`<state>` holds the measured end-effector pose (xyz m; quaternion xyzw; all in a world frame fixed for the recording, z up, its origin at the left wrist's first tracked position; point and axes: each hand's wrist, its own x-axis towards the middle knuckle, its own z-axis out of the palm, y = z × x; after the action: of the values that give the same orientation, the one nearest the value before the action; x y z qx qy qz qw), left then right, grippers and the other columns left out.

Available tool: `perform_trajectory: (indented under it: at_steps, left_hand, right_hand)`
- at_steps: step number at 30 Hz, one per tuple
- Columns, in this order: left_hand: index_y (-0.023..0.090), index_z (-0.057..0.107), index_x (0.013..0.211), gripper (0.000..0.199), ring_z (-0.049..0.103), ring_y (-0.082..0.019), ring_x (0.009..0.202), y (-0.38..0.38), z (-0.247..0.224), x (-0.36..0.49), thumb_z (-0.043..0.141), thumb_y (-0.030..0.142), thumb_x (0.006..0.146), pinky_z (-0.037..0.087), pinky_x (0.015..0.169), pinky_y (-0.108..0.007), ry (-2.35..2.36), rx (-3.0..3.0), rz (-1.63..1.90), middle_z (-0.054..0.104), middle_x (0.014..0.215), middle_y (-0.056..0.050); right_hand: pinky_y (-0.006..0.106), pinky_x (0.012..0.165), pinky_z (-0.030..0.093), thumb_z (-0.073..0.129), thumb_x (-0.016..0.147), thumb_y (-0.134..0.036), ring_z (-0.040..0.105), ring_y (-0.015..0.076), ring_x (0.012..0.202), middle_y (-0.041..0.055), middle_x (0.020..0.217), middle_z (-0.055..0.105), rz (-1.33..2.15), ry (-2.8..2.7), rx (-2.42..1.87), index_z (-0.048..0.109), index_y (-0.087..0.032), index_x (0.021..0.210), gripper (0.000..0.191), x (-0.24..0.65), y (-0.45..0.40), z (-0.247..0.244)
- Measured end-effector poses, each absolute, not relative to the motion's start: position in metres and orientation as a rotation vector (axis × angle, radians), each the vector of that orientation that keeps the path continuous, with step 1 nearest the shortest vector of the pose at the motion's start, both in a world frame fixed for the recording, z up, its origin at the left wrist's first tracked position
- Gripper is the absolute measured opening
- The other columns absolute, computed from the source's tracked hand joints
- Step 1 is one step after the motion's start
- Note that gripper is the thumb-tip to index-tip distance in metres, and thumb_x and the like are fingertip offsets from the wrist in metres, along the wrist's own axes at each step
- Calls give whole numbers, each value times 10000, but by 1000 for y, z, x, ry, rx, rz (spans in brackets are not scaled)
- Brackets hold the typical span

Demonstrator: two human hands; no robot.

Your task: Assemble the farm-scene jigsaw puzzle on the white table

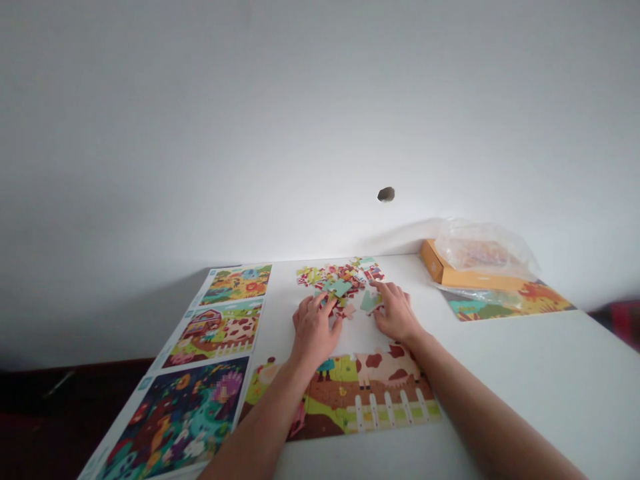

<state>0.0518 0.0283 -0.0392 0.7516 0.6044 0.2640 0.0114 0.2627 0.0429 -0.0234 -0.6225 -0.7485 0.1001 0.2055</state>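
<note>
My left hand [316, 327] rests at the near left side of a heap of loose puzzle pieces [345, 273], its fingers spread over the pieces beside a pale green piece [339, 287]. At the right side of the heap, my right hand [395, 310] has its thumb and fingers around a light green piece [370, 300]. Below both hands lies a partly joined puzzle [390, 393] showing a spotted cow, a white fence and brown ground. My left forearm covers part of its left side.
Three printed picture sheets [215, 331] lie in a column at the left. At the back right, an orange box [465, 273] sits under a clear plastic bag [490, 247], with a dinosaur picture [540, 299] beside it. A white wall [300, 133] with a hole stands behind.
</note>
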Motion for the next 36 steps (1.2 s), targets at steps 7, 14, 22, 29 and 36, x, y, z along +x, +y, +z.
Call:
perform_trajectory:
  at_steps: [7,14,22,29,36]
  left_hand:
    - [284,651,1154,352,431,-313,1236,28,-38,51,599,242,808,381,1020,-495,1777,2346,901,554,1346,-27]
    - [311,573,1272,502,290,-333,1338,24,-32,53,677,288,782,293,1082,-519,1458,2476,859,535,1381,7]
    - [295,586,1259,487,409,-302,1213,25,-35,53,693,235,787,332,1026,-490,1365,2460,892,671,1181,-27]
    - [273,658,1155,313,481,-264,1048,28,-35,52,622,231,847,377,932,-444,1325,2463,963,702,1033,-35]
    - [274,618,1200,321,520,-252,999,23,-27,53,554,264,885,374,918,-424,1321,2406,1010,692,972,-35]
  right_hand:
    - [391,924,308,642,723,-253,459,292,1102,113,1204,553,319,-2066,-1811,388,-218,1374,700,265,47,-27]
    - [368,930,323,767,669,-367,541,236,1012,77,1087,598,404,-2055,-1687,501,-227,1298,698,265,48,-27]
    - [235,630,396,633,803,-374,531,122,615,-17,667,603,721,-1907,-1464,664,-174,836,205,262,43,-19]
    - [219,532,376,611,800,-341,505,109,539,-8,596,613,833,-1880,-1388,632,-161,706,205,265,43,-23]
    - [212,473,383,571,827,-321,518,108,479,-4,579,624,1004,-1748,-1340,608,-166,736,183,265,42,-24]
